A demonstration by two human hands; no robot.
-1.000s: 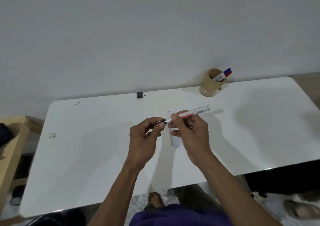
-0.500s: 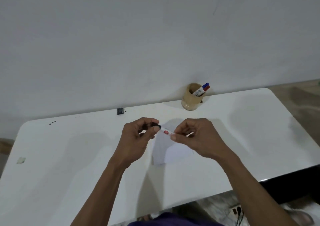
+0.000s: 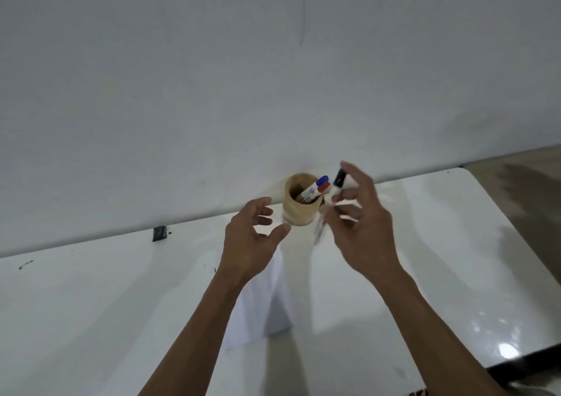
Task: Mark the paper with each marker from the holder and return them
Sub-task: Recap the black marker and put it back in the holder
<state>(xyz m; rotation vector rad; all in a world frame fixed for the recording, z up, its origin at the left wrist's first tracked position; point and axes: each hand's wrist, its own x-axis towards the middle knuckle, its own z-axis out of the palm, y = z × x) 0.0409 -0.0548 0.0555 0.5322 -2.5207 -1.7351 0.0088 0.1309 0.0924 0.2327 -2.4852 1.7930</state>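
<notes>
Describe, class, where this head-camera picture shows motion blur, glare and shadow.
Head view: the right hand and its black-capped marker are smeared by motion blur; the left hand is sharper; glare spots shine on the table at lower right; soft arm shadows fall across the paper; the holder reads fairly clearly.

The tan cylindrical holder [image 3: 299, 210] stands upright at the tabletop's far edge, containing a blue-capped marker [image 3: 321, 180] and a red-capped marker [image 3: 324, 186]. A black-capped marker [image 3: 337, 181], capped and blurred, is held tilted just right of the holder. The white paper [image 3: 267, 301] lies flat nearer.
</notes>
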